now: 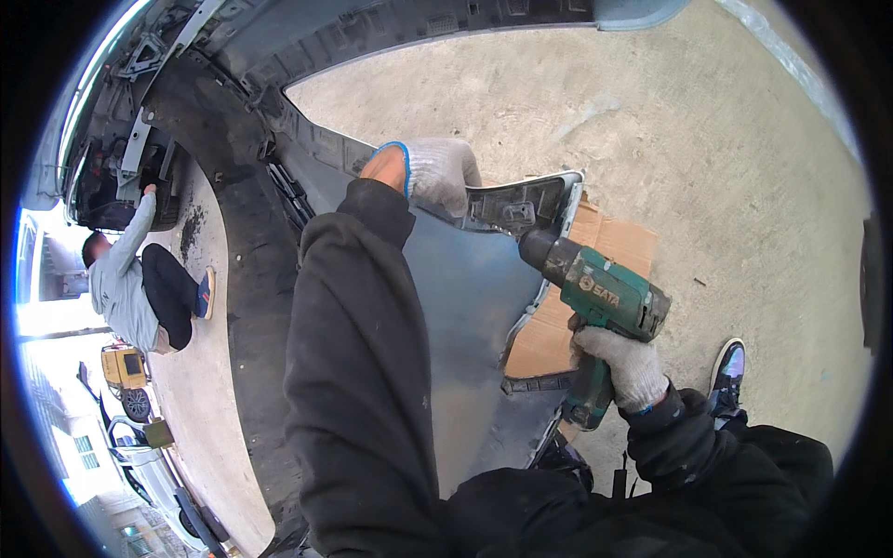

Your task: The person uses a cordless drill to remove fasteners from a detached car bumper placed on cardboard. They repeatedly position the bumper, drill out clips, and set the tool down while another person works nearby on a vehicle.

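Observation:
My right hand (pixel 621 365), in a pale knit glove, is wrapped round the handle of a green and black cordless drill (pixel 605 288). The drill's chuck points up and left, its tip close to a black slotted bracket (pixel 516 206) at the edge of a car bumper cover (pixel 465 307). My left hand (pixel 442 172), gloved in the same knit with a blue cuff, is closed over the cover's edge beside that bracket, its fingertips hidden. Whether the drill's tip touches the bracket I cannot tell.
A sheet of brown cardboard (pixel 549 339) lies under the cover's edge on the concrete floor (pixel 744 186). At the left a person in grey (pixel 130 288) crouches by the car's black underside parts. Further off stand a yellow machine (pixel 124 366) and a white vehicle (pixel 153 479).

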